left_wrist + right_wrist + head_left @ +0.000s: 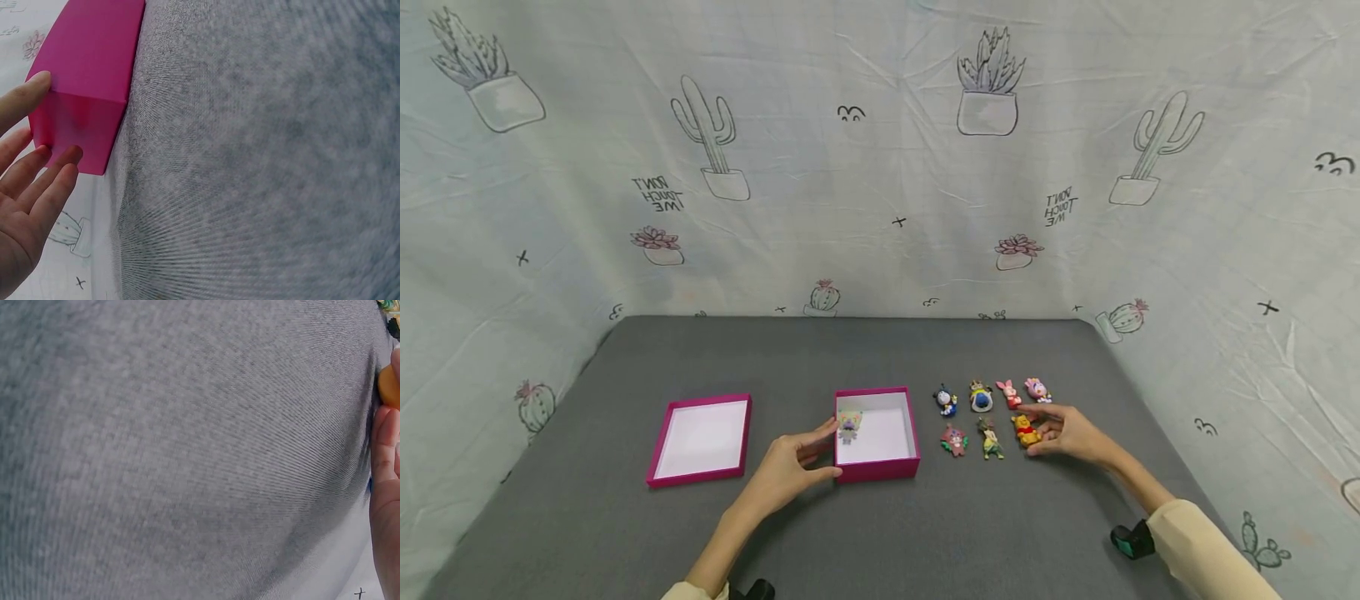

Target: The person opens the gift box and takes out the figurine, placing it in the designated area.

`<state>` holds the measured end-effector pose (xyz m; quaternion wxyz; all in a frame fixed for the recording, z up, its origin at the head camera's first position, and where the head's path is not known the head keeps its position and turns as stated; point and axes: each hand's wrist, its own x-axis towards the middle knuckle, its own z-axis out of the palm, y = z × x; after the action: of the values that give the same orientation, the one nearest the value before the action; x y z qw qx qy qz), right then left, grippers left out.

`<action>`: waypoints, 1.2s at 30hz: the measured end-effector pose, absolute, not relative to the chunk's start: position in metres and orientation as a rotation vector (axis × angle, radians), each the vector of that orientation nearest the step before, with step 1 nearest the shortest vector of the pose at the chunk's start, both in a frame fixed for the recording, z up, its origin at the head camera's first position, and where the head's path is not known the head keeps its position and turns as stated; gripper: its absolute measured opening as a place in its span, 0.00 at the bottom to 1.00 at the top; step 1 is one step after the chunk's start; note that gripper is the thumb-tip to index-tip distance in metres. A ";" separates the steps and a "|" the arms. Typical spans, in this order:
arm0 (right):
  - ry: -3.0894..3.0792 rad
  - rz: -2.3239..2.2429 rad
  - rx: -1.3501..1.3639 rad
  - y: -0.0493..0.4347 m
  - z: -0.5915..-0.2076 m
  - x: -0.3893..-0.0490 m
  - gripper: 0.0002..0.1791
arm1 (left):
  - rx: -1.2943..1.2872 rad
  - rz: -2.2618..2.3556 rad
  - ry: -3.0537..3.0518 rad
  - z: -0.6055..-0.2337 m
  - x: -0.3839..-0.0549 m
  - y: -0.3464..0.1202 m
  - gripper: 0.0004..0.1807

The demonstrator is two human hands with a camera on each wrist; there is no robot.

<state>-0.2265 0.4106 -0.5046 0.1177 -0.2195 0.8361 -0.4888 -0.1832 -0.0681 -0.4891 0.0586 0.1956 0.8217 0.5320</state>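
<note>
My right hand [1066, 433] is at the yellow bear figurine [1025, 430] in a red shirt, thumb and fingers pinching it. In the right wrist view, part of its rounded orange body [390, 386] shows between the fingertips at the right edge. My left hand [786, 467] rests against the left side of an open magenta box [877, 472]. Its thumb touches the near corner, and loosely bent fingers [59, 181] lie by the side wall in the left wrist view. Inside the white-lined box, a small pale, multicoloured figurine [850, 423] lies at the left.
Left of the box lies its magenta-rimmed lid [700, 439], white inside up. Several other figurines stand or lie in two rows right of the box, including a pink piglet [1010, 394], a blue-and-white one [946, 401] and a green-clad one [990, 438]. Printed cloth [880, 167] hangs behind the grey table.
</note>
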 end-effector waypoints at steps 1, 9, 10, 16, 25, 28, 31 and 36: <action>2.444 -1.426 -0.636 0.410 -0.502 -0.225 0.38 | 0.593 1.611 2.489 -0.489 -0.183 -0.068 0.37; 2.542 -1.300 -0.569 0.411 -0.467 -0.219 0.42 | 0.577 1.605 2.503 -0.492 -0.181 -0.070 0.37; 2.579 -1.285 -0.578 0.410 -0.463 -0.221 0.42 | 0.577 1.603 2.506 -0.493 -0.180 -0.070 0.37; 2.571 -1.506 -0.684 0.373 -0.446 -0.236 0.33 | 0.594 1.607 2.500 -0.495 -0.180 -0.071 0.37; 2.369 -1.476 -0.958 0.239 -0.423 -0.253 0.29 | 0.635 1.573 2.528 -0.481 -0.194 -0.073 0.36; 2.340 -1.450 -0.976 0.207 -0.418 -0.254 0.28 | 0.637 1.592 2.522 -0.479 -0.196 -0.073 0.36; 2.287 -1.477 -1.029 0.189 -0.427 -0.257 0.27 | 0.639 1.611 2.508 -0.481 -0.194 -0.073 0.36; 2.099 -1.471 -1.184 0.186 -0.454 -0.273 0.23 | 0.612 1.628 2.450 -0.487 -0.187 -0.073 0.36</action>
<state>-0.2725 0.1858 -0.4536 0.1583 -0.4140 0.7341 -0.5144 -0.1868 -0.0729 -0.4873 0.0684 0.2031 0.8135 0.5406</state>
